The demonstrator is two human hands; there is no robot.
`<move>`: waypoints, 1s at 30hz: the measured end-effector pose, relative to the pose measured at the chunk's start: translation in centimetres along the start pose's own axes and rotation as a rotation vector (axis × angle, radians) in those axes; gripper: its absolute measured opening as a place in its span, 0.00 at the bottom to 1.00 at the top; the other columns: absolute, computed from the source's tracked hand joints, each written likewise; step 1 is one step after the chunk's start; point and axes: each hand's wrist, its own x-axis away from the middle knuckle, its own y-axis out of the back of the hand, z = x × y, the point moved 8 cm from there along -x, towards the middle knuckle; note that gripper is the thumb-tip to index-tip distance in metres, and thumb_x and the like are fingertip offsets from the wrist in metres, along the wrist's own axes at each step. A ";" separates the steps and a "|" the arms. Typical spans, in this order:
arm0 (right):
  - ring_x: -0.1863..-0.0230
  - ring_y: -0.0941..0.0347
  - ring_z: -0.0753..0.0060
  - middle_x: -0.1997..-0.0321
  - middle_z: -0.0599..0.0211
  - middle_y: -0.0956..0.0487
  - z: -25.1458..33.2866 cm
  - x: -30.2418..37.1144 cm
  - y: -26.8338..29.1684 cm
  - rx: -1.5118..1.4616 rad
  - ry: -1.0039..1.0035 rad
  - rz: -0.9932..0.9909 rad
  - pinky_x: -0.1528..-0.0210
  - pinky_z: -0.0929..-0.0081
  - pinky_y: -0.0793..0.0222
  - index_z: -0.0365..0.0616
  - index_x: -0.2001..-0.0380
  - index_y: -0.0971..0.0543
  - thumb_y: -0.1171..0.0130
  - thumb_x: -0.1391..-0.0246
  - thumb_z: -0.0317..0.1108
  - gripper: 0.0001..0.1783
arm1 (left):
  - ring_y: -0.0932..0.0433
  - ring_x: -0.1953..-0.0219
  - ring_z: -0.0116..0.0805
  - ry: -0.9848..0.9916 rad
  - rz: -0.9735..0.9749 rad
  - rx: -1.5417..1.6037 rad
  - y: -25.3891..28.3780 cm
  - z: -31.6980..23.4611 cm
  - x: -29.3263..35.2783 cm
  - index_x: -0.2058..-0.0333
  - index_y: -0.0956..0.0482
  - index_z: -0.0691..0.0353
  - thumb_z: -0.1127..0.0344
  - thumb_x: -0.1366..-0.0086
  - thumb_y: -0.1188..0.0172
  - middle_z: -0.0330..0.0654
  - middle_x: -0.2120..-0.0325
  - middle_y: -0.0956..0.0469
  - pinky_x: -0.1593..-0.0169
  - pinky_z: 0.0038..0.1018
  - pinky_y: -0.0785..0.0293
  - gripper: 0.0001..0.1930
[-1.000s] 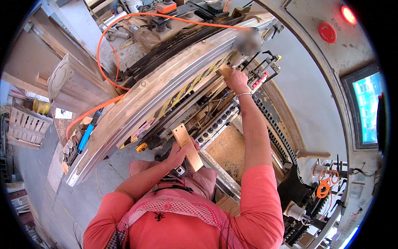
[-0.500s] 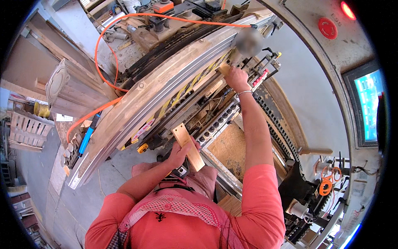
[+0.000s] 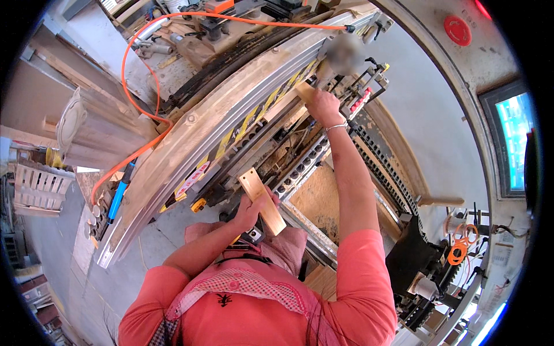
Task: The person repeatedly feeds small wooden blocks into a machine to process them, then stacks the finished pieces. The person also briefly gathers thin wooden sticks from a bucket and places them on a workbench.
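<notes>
Left hand (image 3: 248, 211) is wrapped around a drilled wooden strip (image 3: 270, 217), its long axis running from ahead of the hand to its near right. Right hand (image 3: 323, 108), farther ahead-right, pinches a wooden piece (image 3: 304, 91) projecting ahead-left.

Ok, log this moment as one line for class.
left hand: holds wooden board | right hand: holds wood piece | screen: lit
</notes>
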 end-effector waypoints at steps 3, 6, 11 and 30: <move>0.63 0.24 0.54 0.67 0.53 0.21 0.2 0.0 -0.1 0.006 0.012 0.006 0.61 0.62 0.28 0.38 0.66 0.26 0.44 0.57 0.40 0.17 | 0.26 0.68 0.29 0.010 -0.025 -0.040 0.2 0.0 0.1 0.65 0.32 0.67 0.62 0.36 0.54 0.43 0.70 0.25 0.62 0.26 0.29 0.12; 0.63 0.24 0.53 0.68 0.53 0.21 -0.2 -0.5 -0.8 0.013 -0.005 0.025 0.61 0.63 0.28 0.38 0.66 0.26 0.43 0.58 0.38 0.17 | 0.26 0.69 0.33 0.022 -0.029 -0.107 0.3 0.2 0.1 0.65 0.34 0.61 0.56 0.37 0.53 0.46 0.71 0.26 0.61 0.31 0.29 0.13; 0.63 0.24 0.53 0.68 0.53 0.21 -0.5 -0.9 -1.3 -0.010 -0.029 0.036 0.61 0.63 0.28 0.38 0.67 0.25 0.43 0.60 0.36 0.16 | 0.26 0.68 0.33 0.032 -0.052 -0.071 0.6 0.6 0.1 0.64 0.34 0.61 0.56 0.37 0.52 0.46 0.71 0.26 0.61 0.31 0.29 0.13; 0.61 0.25 0.54 0.66 0.54 0.22 -0.9 -1.2 -1.6 -0.035 -0.111 0.060 0.59 0.63 0.29 0.40 0.67 0.23 0.39 0.62 0.44 0.21 | 0.26 0.66 0.30 0.079 -0.045 -0.033 0.1 0.0 0.1 0.63 0.33 0.66 0.58 0.37 0.55 0.44 0.69 0.26 0.59 0.29 0.28 0.15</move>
